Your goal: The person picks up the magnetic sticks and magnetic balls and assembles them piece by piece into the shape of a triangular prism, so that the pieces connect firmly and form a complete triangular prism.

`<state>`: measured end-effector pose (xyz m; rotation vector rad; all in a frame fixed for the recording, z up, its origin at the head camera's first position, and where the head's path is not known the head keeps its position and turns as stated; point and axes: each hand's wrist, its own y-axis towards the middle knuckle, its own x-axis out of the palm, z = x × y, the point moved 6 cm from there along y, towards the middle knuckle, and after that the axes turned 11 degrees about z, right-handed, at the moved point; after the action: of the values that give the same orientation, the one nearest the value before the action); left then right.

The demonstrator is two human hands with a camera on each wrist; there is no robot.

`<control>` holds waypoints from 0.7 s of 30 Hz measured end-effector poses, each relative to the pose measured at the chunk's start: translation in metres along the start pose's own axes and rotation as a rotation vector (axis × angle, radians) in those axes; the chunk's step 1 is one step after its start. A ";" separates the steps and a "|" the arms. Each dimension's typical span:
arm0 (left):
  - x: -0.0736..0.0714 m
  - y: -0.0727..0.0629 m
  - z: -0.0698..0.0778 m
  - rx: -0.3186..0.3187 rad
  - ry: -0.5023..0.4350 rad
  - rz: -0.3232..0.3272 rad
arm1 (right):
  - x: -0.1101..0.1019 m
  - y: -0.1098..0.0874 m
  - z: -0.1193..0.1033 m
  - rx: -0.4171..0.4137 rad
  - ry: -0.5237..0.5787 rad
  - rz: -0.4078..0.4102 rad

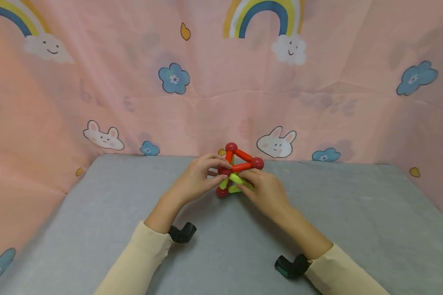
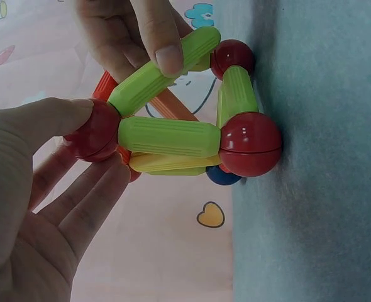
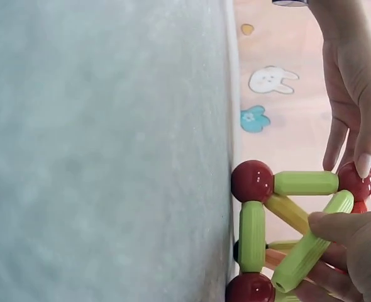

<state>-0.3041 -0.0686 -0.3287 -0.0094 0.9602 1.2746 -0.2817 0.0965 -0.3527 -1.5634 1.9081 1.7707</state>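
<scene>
A frame of magnetic-style rods and balls stands on the table, with red rods (image 1: pixel 242 167) on top and green rods (image 2: pixel 170 136) on the near side. My left hand (image 1: pixel 195 178) holds the red ball (image 2: pixel 94 130) at an upper corner between thumb and fingers. My right hand (image 1: pixel 267 192) pinches a loose-ended green rod (image 3: pixel 314 242) between thumb and fingers. One end of that rod meets the held ball; the other slants down near a lower red ball (image 3: pixel 253 289), and its end face shows. Yellow rods (image 2: pixel 173 162) and a dark blue ball (image 2: pixel 223 176) sit behind, partly hidden.
The grey tabletop (image 1: pixel 221 254) runs around the frame. Behind it hangs a pink cloth (image 1: pixel 214 110) with printed rainbows, rabbits and flowers, close to the frame's far side. Black wrist cameras (image 1: pixel 182 232) sit on both wrists.
</scene>
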 end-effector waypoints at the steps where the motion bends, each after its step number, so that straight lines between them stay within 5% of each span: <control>1: 0.000 0.000 0.000 -0.002 0.000 0.002 | 0.000 0.000 0.000 0.003 0.001 0.004; 13: 0.003 0.001 0.001 0.009 -0.011 0.006 | 0.005 -0.005 0.002 -0.054 0.025 0.078; 21: 0.004 0.000 0.004 0.073 0.077 0.035 | 0.015 -0.011 0.006 -0.091 0.117 0.139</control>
<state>-0.3024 -0.0637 -0.3287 0.0149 1.0769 1.2780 -0.2835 0.0946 -0.3719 -1.6342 2.0638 1.8855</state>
